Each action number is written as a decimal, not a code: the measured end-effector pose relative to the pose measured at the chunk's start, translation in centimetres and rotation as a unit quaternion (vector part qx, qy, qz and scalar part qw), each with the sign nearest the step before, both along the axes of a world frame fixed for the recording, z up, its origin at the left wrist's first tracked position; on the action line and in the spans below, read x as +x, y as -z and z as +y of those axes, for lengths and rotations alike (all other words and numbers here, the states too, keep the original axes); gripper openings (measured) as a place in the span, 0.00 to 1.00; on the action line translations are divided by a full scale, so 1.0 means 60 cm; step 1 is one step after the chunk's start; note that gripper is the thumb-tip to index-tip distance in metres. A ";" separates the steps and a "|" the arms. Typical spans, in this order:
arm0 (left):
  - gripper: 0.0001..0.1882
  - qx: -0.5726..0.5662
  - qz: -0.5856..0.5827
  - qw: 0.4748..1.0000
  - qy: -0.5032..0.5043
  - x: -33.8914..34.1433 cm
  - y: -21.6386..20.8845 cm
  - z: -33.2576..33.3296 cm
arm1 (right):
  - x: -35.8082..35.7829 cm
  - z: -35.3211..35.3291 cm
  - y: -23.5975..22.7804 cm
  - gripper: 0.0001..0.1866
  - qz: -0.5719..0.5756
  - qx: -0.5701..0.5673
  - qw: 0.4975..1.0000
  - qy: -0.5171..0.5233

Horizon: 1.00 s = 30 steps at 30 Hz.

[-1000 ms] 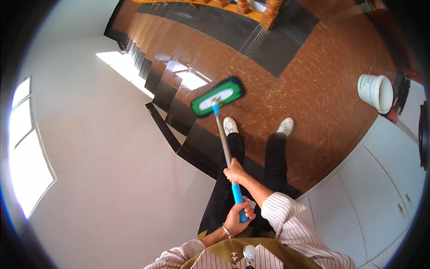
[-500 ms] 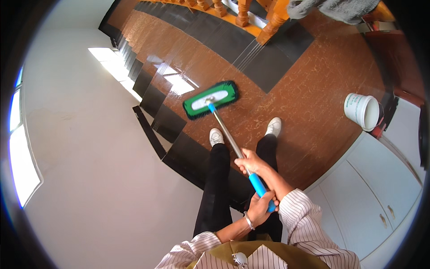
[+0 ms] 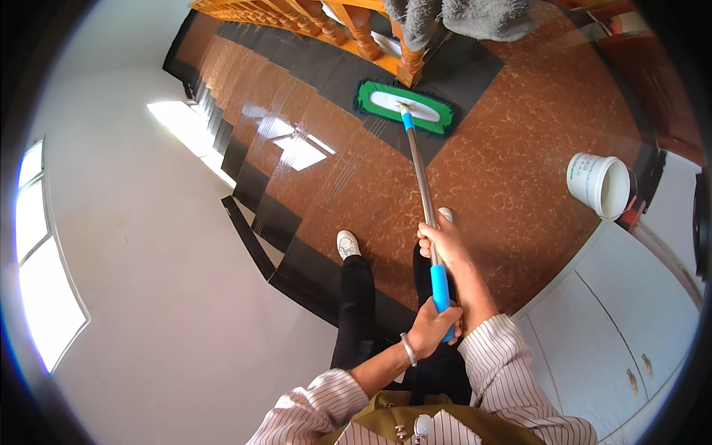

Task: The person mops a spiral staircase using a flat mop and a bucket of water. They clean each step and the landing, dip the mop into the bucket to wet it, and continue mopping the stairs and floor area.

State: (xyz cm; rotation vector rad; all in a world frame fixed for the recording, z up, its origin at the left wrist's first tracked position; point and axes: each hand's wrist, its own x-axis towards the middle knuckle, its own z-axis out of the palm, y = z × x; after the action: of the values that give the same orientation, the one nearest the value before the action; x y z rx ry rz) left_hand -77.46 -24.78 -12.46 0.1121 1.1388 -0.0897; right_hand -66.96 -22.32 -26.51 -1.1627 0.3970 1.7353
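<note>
Both my hands hold a flat mop (image 3: 423, 170) with a metal pole and a blue grip. My left hand (image 3: 433, 326) is closed round the blue grip at the near end. Higher up, my right hand (image 3: 443, 241) wraps the bare metal of the pole. The mop head (image 3: 437, 113) is green with a white middle and dark fringe. It lies on the dark floor border, just below the foot of a wooden railing post (image 3: 410, 68). My white shoes stand on either side of the pole's lower line, the right one partly hidden by my hand.
A white bucket (image 3: 593, 184) stands at the right by a pale blue cabinet (image 3: 593, 319). The orange wooden railing (image 3: 297, 16) runs along the far side, with a grey cloth (image 3: 486, 18) over it. Dark-edged steps lead off at the far left beside a pale wall (image 3: 148, 282).
The mop head has swept right and away from me, from the brown floor to the dark border by the railing post, and has turned. Both hands keep their grip.
</note>
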 end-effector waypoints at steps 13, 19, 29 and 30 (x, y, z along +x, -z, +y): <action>0.11 0.076 0.075 0.994 0.019 -0.076 0.010 0.098 | -0.088 0.110 0.043 0.37 -0.075 -0.002 0.993 -0.086; 0.07 0.034 0.060 0.998 0.002 0.026 0.064 0.085 | -0.016 0.114 0.101 0.37 -0.082 0.030 0.993 -0.082; 0.07 -0.051 0.049 0.995 0.073 0.115 -0.010 -0.111 | 0.101 -0.120 -0.019 0.41 -0.106 -0.021 0.994 -0.019; 0.07 -0.067 0.038 0.996 0.044 0.125 -0.009 -0.113 | 0.110 -0.121 -0.022 0.41 -0.127 -0.035 0.991 -0.031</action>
State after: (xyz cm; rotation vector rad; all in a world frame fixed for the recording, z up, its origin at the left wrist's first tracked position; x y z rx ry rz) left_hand -69.96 -31.53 -11.93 0.0408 1.1996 -0.2504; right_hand -60.36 -29.56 -25.17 -1.4402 0.2716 1.6110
